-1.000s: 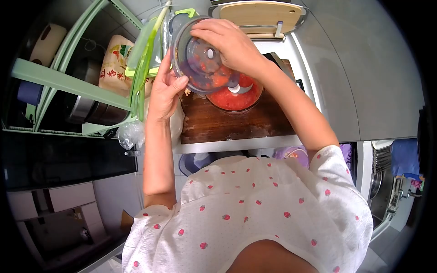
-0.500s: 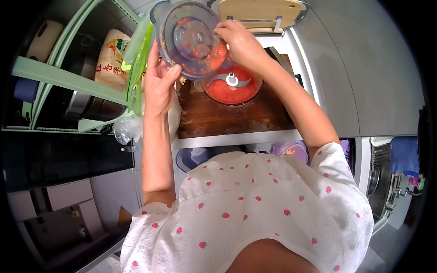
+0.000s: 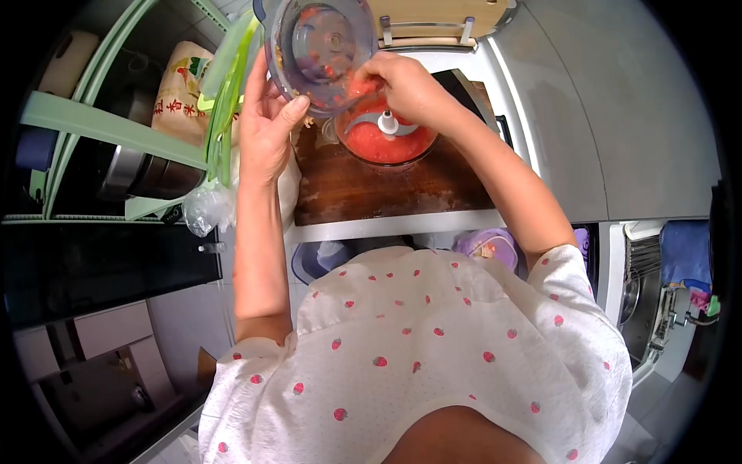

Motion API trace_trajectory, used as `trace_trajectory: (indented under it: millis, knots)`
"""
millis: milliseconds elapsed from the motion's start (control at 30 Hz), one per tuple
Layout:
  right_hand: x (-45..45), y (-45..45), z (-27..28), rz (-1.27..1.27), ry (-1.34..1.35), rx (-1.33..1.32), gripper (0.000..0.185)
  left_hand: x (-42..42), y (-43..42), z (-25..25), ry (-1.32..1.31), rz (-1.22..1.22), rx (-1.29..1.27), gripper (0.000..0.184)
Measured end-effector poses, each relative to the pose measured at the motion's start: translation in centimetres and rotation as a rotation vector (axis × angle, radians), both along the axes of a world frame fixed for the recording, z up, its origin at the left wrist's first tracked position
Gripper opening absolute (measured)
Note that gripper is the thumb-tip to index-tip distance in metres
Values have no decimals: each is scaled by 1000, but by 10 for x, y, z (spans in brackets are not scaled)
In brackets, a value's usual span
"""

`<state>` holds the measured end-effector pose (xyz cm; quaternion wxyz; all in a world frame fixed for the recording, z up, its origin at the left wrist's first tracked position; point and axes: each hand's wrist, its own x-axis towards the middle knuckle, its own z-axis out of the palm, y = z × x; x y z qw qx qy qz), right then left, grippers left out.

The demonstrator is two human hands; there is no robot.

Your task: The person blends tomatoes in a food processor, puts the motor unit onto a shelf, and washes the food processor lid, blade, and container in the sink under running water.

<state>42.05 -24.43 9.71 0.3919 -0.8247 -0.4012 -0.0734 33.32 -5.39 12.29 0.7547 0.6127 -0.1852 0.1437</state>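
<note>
My left hand (image 3: 267, 124) grips the rim of a clear grey round lid (image 3: 321, 46), tilted so that its inner side shows, with red pulp stuck on it. The fingers of my right hand (image 3: 398, 89) are bent together at the lid's lower right edge, touching red pulp; the fingertips are partly hidden in it. Below them a glass bowl (image 3: 386, 161) of red pulp stands on a dark wooden board (image 3: 355, 197). A blade with a white hub (image 3: 388, 124) sits inside the bowl.
Green onions (image 3: 226, 116) and a plastic bag (image 3: 207, 209) are left of the board, beside a green shelf (image 3: 108, 127) holding a printed sack (image 3: 179, 85) and pots. A light cutting board (image 3: 433, 17) stands at the back. A purple basin (image 3: 495, 246) is below the counter edge.
My right hand has moved from the lid's upper part down to its lower right edge. The lid has shifted up and left, baring the blade hub. The whole view has shifted slightly.
</note>
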Motion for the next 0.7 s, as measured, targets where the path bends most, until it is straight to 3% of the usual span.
trace_trajectory:
  millis: [133,200,233,333,400,433,500,600,700]
  knots:
    - [-3,-5,13,-139,74,66,27,0,-4,-4,-28,35,-10,74]
    - [-1,1,5,-193,-172,131,28,0,-5,-4,-35,14,-33,75]
    - [-3,2,2,-195,-173,131,28,0,-5,-3,-26,12,-26,75]
    - [-12,5,1,-52,-82,153,28,0,-6,-4,-32,7,-38,75]
    - [-12,2,4,79,218,242,26,0,-7,-5,-47,0,-58,74]
    - [-13,2,6,77,220,242,26,0,-7,-5,-39,10,-36,74]
    - [-13,3,8,-125,3,209,23,-1,-8,-6,-29,19,-19,73]
    - [-16,4,3,53,-122,90,23,0,-9,-2,-49,49,35,72]
    - [-18,-7,10,-46,-2,44,17,-3,-11,-5,-45,34,19,71]
